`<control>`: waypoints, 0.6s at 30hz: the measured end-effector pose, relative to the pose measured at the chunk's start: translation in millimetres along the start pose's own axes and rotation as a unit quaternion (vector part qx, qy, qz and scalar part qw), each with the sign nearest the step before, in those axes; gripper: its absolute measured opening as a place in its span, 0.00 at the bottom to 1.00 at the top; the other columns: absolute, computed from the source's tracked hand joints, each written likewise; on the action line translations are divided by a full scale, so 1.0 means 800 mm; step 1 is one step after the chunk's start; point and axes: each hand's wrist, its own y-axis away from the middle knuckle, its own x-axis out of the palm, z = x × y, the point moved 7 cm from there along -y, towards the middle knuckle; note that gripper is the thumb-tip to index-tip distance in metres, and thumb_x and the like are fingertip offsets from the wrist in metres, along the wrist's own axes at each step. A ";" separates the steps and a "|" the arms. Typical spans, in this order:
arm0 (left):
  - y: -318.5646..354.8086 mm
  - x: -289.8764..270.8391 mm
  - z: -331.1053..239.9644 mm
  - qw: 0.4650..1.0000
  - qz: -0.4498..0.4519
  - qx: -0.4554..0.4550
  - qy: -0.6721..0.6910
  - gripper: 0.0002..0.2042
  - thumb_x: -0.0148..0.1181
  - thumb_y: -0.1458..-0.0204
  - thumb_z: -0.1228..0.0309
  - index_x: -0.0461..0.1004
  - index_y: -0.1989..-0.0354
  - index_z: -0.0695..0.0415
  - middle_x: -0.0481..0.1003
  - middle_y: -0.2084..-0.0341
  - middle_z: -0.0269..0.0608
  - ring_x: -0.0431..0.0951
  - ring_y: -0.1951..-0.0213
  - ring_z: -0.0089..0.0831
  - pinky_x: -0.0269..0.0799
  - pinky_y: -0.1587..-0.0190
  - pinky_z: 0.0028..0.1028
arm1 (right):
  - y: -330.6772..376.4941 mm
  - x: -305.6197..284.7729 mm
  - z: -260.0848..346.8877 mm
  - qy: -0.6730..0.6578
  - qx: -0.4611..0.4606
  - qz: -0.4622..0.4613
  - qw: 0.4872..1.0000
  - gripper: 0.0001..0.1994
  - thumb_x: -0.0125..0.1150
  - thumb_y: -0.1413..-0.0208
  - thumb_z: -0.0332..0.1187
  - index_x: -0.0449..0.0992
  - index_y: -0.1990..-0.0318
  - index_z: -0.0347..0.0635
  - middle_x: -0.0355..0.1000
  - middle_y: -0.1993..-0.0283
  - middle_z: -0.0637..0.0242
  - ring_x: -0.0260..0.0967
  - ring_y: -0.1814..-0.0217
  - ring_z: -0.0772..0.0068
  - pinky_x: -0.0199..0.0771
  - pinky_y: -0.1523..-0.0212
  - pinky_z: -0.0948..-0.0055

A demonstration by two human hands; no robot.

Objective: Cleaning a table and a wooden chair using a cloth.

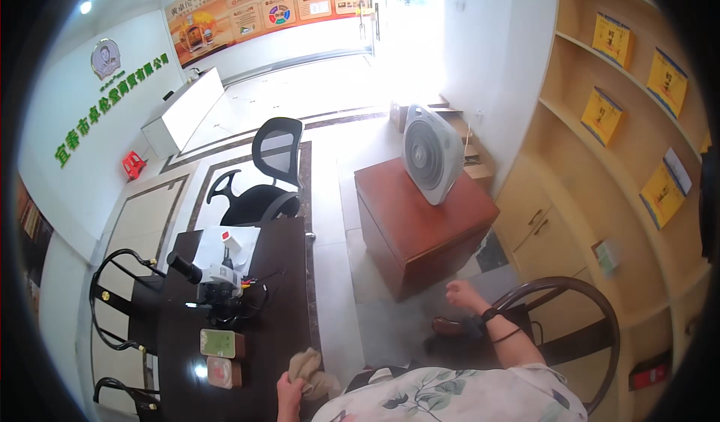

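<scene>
The left hand (pixel 287 392) has its grip closed on a crumpled beige cloth (pixel 311 369), pressing it down at the near right corner of the dark bench (pixel 281 302). The right hand (pixel 459 294) hangs out to the side, off the bench, its grip loosely curled into a fist and holding nothing, with a dark band around the wrist; it sits above the curved back of a dark wooden chair (pixel 577 302). Just left of the cloth, two flat boxes lie on the bench, a green one (pixel 222 342) and a reddish one (pixel 223 372) nearer the person. Beyond them stands a small camera rig (pixel 214 279) with trailing wires, and behind that a white sheet of paper (pixel 225 246). A black office chair (pixel 262 178) stands at the far end of the bench. To the right, well apart from it, a white box fan (pixel 431 152) stands upright on a reddish-brown cabinet (pixel 420 223). Yellow boxes (pixel 601 114) lean on the wooden shelves along the right wall.
</scene>
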 end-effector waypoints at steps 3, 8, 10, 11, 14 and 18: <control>-0.039 0.045 -0.042 0.997 0.051 0.046 -0.033 0.12 0.52 0.66 0.76 0.71 0.70 0.67 0.73 0.77 0.39 0.71 0.74 0.23 0.67 0.71 0.24 | -0.017 -0.051 0.036 -0.034 -0.024 -0.087 0.995 0.20 0.61 0.58 0.31 0.69 0.56 0.35 0.71 0.75 0.66 0.69 0.78 0.77 0.69 0.82 0.78; -0.085 0.099 -0.080 0.986 0.106 0.074 -0.101 0.12 0.53 0.66 0.74 0.70 0.71 0.67 0.73 0.78 0.41 0.71 0.75 0.25 0.68 0.71 0.25 | -0.073 -0.142 0.108 -0.026 -0.105 -0.234 0.966 0.26 0.64 0.61 0.36 0.67 0.54 0.33 0.71 0.71 0.62 0.69 0.76 0.73 0.70 0.77 0.74; -0.102 0.124 -0.088 0.984 0.129 0.066 -0.100 0.11 0.53 0.66 0.75 0.70 0.71 0.67 0.72 0.78 0.40 0.71 0.75 0.24 0.68 0.71 0.24 | -0.120 -0.188 0.119 0.039 -0.157 -0.306 0.938 0.29 0.65 0.62 0.39 0.65 0.52 0.32 0.71 0.66 0.56 0.71 0.65 0.62 0.72 0.65 0.69; -0.107 0.127 -0.098 0.986 0.129 0.053 -0.096 0.11 0.53 0.66 0.77 0.70 0.71 0.66 0.72 0.77 0.39 0.71 0.74 0.23 0.68 0.71 0.23 | -0.133 -0.191 0.150 0.061 -0.174 -0.324 0.928 0.31 0.66 0.62 0.40 0.63 0.50 0.32 0.70 0.63 0.53 0.69 0.60 0.57 0.69 0.59 0.66; -0.123 0.141 -0.110 0.983 0.120 0.060 -0.122 0.11 0.53 0.66 0.78 0.69 0.70 0.67 0.72 0.76 0.38 0.71 0.74 0.23 0.68 0.71 0.22 | -0.174 -0.211 0.212 0.132 -0.226 -0.396 0.880 0.38 0.67 0.64 0.42 0.58 0.46 0.32 0.67 0.56 0.47 0.66 0.52 0.49 0.66 0.52 0.62; -0.140 0.145 -0.133 0.980 0.090 0.054 -0.171 0.12 0.53 0.66 0.78 0.70 0.70 0.67 0.73 0.75 0.39 0.72 0.73 0.24 0.68 0.70 0.23 | -0.204 -0.218 0.291 0.166 -0.296 -0.432 0.835 0.41 0.67 0.64 0.40 0.53 0.44 0.31 0.65 0.52 0.43 0.64 0.50 0.46 0.64 0.50 0.61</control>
